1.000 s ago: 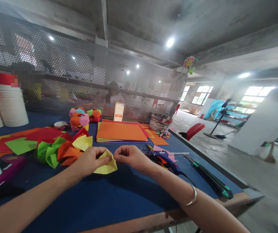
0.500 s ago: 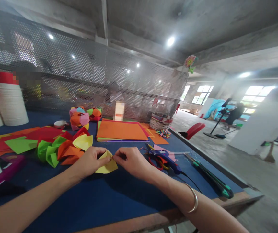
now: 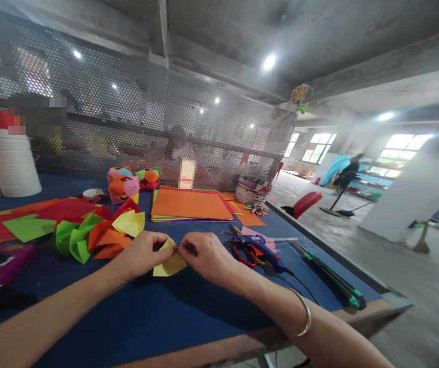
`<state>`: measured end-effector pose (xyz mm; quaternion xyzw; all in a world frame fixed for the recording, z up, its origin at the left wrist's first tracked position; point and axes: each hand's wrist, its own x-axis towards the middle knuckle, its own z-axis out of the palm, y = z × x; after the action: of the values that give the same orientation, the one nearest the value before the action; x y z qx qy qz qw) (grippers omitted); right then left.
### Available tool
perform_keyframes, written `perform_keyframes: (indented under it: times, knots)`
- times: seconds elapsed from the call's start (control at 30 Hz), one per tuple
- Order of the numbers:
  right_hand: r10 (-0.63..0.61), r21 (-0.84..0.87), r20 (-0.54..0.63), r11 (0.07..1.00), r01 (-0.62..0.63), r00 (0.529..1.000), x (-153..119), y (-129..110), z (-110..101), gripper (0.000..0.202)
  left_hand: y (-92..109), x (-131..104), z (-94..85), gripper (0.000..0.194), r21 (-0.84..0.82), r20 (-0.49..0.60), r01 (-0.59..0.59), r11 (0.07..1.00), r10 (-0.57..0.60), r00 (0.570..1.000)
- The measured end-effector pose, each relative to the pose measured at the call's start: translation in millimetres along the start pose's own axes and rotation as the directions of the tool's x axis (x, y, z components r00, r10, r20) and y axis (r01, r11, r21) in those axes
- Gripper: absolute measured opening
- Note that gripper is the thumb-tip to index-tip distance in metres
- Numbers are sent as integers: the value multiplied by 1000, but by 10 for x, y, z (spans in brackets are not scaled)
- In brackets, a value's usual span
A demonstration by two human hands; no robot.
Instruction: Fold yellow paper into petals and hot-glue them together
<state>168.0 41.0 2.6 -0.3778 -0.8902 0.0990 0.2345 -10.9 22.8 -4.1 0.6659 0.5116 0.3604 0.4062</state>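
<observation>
A folded piece of yellow paper (image 3: 169, 262) hangs between my hands, just above the blue tabletop. My left hand (image 3: 146, 253) pinches its upper left part with thumb and fingers. At its upper right corner, my right hand (image 3: 203, 255) closes finger and thumb on the paper's edge; the fingertips of both hands almost meet there. Left of my hands lie folded paper pieces: a yellow one (image 3: 129, 223), several orange ones (image 3: 108, 239) and green ones (image 3: 74, 239).
Right of my hands lie a blue glue gun (image 3: 263, 248), red-handled scissors (image 3: 243, 255) and a green-black cutter knife (image 3: 332, 281). Behind are stacked orange sheets (image 3: 192, 204), a basket (image 3: 253, 189) and paper balls (image 3: 123, 186). Paper cups (image 3: 11, 163) stand far left.
The yellow paper has turned slightly between my fingers, its lower edge hanging a little differently. Both hands stay nearly in place. The view has shifted slightly, and the distant person at right is no longer visible.
</observation>
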Motion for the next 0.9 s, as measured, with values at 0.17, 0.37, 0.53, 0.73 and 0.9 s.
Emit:
perform_keyframes:
  times: [0.17,0.37,0.53,0.73,0.9]
  knots:
    - [1,10,5,1000,-1,1000,-12,0,12,12,-28,6,10,28,28,-1,-19,999,20,1000]
    - [28,110,0,994,-28,1000,-6,58,33,20,-28,10,-10,28,91,-87,-31,995,39,995]
    - [80,258,-8,963,-75,997,9,91,14,36,-9,17,-52,33,75,-155,-32,997,44,987]
    - [95,270,104,955,-120,990,3,64,10,41,17,13,-36,39,14,-200,-48,999,50,979]
    - [111,237,55,964,-121,992,-7,71,37,23,-40,47,-12,39,43,-196,-83,996,90,976]
